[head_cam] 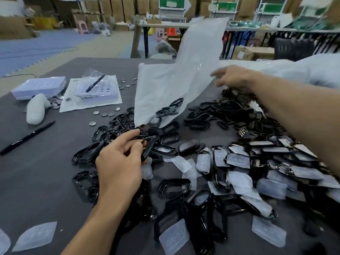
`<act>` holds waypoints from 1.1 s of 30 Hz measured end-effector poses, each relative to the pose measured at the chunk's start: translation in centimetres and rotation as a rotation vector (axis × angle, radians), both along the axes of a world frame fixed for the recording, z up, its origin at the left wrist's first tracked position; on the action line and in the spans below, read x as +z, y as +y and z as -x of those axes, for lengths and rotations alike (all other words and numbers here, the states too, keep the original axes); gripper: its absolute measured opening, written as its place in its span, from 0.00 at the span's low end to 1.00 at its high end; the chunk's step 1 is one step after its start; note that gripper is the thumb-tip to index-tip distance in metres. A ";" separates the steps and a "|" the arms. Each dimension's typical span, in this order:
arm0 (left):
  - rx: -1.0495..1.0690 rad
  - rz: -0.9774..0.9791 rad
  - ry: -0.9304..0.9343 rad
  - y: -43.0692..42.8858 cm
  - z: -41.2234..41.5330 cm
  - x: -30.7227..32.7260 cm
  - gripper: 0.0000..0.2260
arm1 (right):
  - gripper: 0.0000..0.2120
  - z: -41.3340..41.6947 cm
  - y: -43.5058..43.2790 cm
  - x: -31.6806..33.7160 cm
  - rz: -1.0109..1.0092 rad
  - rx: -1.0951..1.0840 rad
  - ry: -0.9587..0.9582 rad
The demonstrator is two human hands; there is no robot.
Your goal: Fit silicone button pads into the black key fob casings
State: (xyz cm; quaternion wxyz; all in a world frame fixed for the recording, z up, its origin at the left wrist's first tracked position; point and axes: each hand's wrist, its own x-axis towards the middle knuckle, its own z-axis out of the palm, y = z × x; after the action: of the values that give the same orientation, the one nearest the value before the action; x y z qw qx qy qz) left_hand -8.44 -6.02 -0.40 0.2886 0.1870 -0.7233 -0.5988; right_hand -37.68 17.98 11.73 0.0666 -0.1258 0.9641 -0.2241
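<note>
While the left hand (119, 162) pinches a black casing (148, 148) over the near counter (46, 172), the right hand (233, 76) meets a raised plastic bag (174, 85) farther back; its grip is blurred, can't tell.

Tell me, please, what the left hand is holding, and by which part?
The left hand pinches a black key fob casing by its rim, between thumb and fingers.

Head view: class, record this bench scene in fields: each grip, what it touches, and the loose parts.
left grip: pinches one black oval plastic key fob casing
right grip: at the edge of the raised translucent white plastic bag; hold blurred
loose casings: heaped on the dark grey table
clear silicone button pads: scattered among them
silver coin cells: left of the heap
</note>
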 end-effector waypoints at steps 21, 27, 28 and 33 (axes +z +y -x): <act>-0.022 0.100 -0.041 0.7 -1.5 0.7 0.13 | 0.26 -16.1 -4.1 -7.3 -0.321 0.404 0.010; 0.048 0.239 -0.112 0.9 -2.2 1.5 0.13 | 0.13 -19.9 -4.8 -6.2 0.224 0.221 -0.074; 0.064 0.280 -0.134 0.9 -2.3 1.6 0.13 | 0.10 -20.4 -4.8 -6.5 0.344 0.147 -0.042; 0.024 0.146 -0.096 0.8 -2.1 1.7 0.14 | 0.19 -22.8 -5.5 -8.2 1.006 -0.172 0.006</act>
State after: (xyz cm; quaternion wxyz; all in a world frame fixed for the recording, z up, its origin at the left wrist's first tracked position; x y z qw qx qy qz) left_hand -6.29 -5.21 1.27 0.2737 0.2027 -0.7759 -0.5310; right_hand -14.87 12.43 3.50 -0.0235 -0.0632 0.7439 -0.6648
